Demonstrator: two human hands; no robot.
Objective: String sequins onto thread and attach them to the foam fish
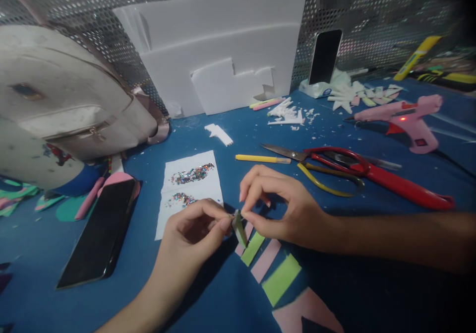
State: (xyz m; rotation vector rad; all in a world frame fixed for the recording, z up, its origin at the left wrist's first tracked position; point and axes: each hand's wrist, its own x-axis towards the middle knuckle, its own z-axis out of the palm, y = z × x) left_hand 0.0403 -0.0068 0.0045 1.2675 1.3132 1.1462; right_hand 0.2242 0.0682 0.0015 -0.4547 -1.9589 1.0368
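A small green piece (239, 229), like cut foam or card, stands on edge between my two hands. My left hand (197, 231) is closed in a pinch at its upper left edge. From the other side my right hand (284, 206) also pinches close to the top edge, thumb and index finger together; what lies in that pinch is too small to tell. Below my hands runs a row of cut pieces: a green strip (253, 248), a pink strip (266, 261), a larger green strip (281, 279) and a notched pink piece (307, 313).
White paper (163, 214) bears colourful glitter. Red-handled scissors (405, 186), yellow-handled pliers (327, 181), a yellow pen (262, 159) and a lit pink glue gun (412, 119) lie beyond my right hand. A phone (100, 233) and a backpack (70, 90) are at left.
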